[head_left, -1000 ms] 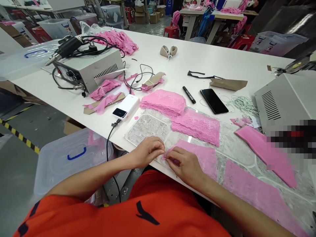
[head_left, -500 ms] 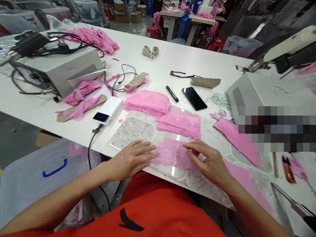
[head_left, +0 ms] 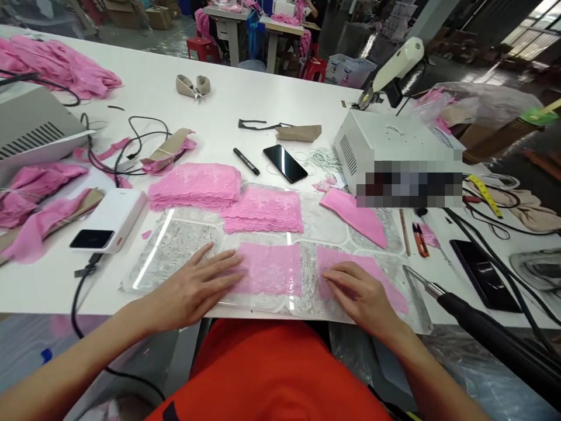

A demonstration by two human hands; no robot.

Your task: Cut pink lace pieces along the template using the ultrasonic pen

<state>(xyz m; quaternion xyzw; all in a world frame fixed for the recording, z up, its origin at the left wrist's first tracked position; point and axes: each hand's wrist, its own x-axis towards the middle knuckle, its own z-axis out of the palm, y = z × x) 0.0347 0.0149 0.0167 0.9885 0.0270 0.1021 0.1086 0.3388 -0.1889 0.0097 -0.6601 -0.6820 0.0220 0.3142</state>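
Note:
My left hand [head_left: 193, 289] lies flat with fingers spread, its fingertips on the left edge of a thin pink lace piece [head_left: 274, 269]. That piece rests on a clear, patterned plastic mat [head_left: 184, 234]. Farther right, my right hand [head_left: 362, 295] has thumb and fingers pinched at the left edge of a second pink fabric piece [head_left: 383, 275], which also lies on the mat. Behind the hands sit two stacks of pink lace, a left stack [head_left: 193, 184] and a right stack [head_left: 265, 209]. A folded pink fabric strip [head_left: 355, 216] lies to their right.
A white power bank [head_left: 109, 222] with a cable stands at left. Behind the stacks lie a marker [head_left: 246, 161] and a phone [head_left: 284, 163]. Grey metal boxes flank the work area, one box [head_left: 377, 140] at right. A black-handled hot tool [head_left: 477, 316] points in near my right hand, beyond orange snips [head_left: 419, 240].
The view has swung to the right. My right hand has moved from the lace piece's right edge to the left edge of the other fabric piece. My left hand stays on the lace.

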